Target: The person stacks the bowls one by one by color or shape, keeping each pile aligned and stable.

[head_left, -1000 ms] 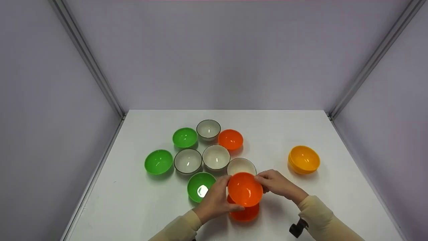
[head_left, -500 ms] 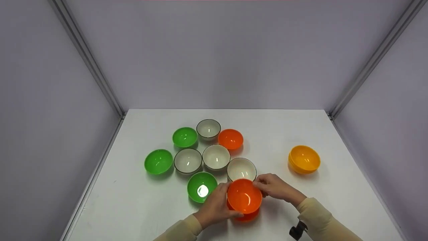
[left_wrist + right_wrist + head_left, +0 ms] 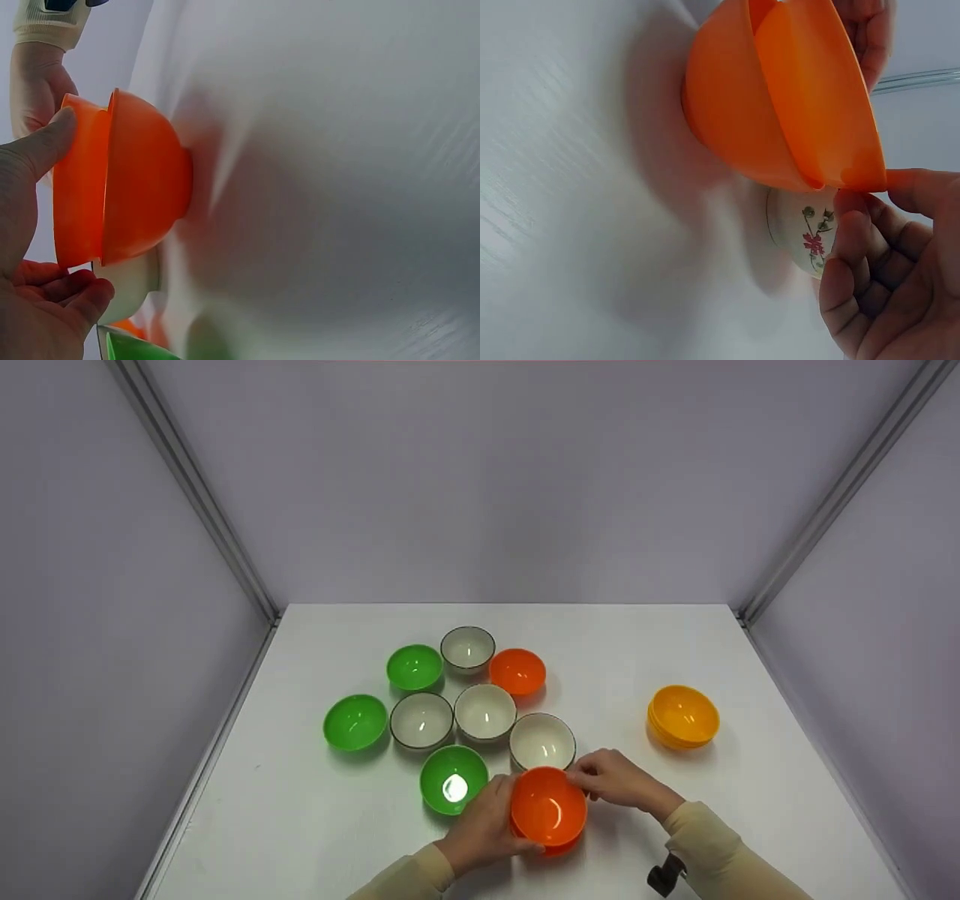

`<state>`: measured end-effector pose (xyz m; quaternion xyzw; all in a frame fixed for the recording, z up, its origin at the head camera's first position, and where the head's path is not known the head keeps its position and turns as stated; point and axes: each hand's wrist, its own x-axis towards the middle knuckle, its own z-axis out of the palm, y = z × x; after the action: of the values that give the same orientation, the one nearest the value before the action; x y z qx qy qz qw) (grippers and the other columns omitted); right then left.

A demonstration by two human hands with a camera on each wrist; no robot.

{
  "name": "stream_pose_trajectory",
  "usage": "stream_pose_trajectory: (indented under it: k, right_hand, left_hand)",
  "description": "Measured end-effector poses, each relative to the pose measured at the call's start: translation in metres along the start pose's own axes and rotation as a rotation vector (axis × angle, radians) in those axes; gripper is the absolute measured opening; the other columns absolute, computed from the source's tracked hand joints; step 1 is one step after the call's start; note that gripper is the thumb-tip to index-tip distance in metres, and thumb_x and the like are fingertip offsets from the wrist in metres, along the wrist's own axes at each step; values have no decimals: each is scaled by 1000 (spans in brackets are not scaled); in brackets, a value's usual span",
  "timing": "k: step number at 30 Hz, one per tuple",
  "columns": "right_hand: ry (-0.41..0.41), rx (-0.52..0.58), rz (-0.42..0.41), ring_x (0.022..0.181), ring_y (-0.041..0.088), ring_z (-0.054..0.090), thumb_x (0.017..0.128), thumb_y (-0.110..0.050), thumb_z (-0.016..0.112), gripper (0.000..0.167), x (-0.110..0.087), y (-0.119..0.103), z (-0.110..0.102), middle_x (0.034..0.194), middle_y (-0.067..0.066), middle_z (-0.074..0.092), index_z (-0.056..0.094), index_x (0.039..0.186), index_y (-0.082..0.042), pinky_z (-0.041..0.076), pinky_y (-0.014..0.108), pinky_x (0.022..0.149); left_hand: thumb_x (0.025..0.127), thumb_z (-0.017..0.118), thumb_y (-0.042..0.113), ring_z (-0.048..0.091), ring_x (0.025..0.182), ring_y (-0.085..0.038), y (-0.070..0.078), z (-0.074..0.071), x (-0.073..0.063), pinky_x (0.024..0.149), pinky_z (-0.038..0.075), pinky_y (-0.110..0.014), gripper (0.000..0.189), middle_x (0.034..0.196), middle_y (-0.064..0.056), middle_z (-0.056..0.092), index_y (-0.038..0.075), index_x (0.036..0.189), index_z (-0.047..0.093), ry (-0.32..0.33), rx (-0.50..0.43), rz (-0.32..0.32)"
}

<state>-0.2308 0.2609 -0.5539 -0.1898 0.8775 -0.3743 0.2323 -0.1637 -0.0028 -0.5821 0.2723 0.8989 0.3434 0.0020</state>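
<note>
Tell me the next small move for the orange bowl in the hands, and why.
Probably ease the held bowl down into the lower orange bowl: the wrist views show it only partly inside, its rim standing above the lower rim. The left hand grips it and the right hand pinches its rim, so both seem placed to lower it evenly.

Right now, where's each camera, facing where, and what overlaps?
Head: on the head, facing forward and down over the table; left hand, right hand, sleeves show.
Left wrist: on that wrist, facing the upper orange bowl side-on; left hand near, right hand beyond.
Right wrist: on that wrist, facing the same bowl; right hand near, left hand beyond.
Shared by both wrist views: that bowl, plus the lower orange bowl.
</note>
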Motion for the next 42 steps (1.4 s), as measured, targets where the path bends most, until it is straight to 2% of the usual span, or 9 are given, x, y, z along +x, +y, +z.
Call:
stream_pose_trajectory:
  k: [10,19,26,33,42]
  right_hand:
    - [-35,-5,31,66,14,57,93,-34,61,23,2,3,2,70,-3,61,69,79,-18,49,29,56]
    - [-27,-11,28,64,12,56,91,-33,65,21,3,3,4,69,-4,61,68,78,-17,48,26,55]
    - [-18,-13,9,63,12,56,89,-26,67,13,4,1,4,70,-3,61,70,82,-16,49,26,54]
    - [-22,-15,21,64,12,56,89,-26,68,11,5,1,4,71,-5,61,70,83,-17,49,25,54]
    - [-31,-17,31,65,12,56,89,-28,67,12,6,3,5,71,-6,62,69,82,-19,49,27,56]
  left_hand:
    - [64,84,51,53,109,-13,-4,5,-2,96,47,-29,101,121,-1,51,6,141,38,-28,6,4]
    - [64,86,47,53,107,-13,-6,8,-3,95,48,-30,102,119,-2,52,7,144,37,-44,26,11]
    - [63,88,42,55,104,-14,-5,7,-2,94,49,-29,102,116,-5,54,2,143,37,-32,12,44]
    - [66,86,40,56,107,-16,-5,6,-2,95,48,-30,99,119,-5,55,1,143,37,-29,3,67]
    - [66,87,39,55,109,-15,-6,6,-3,96,47,-31,98,121,-4,55,3,142,37,-41,-25,47]
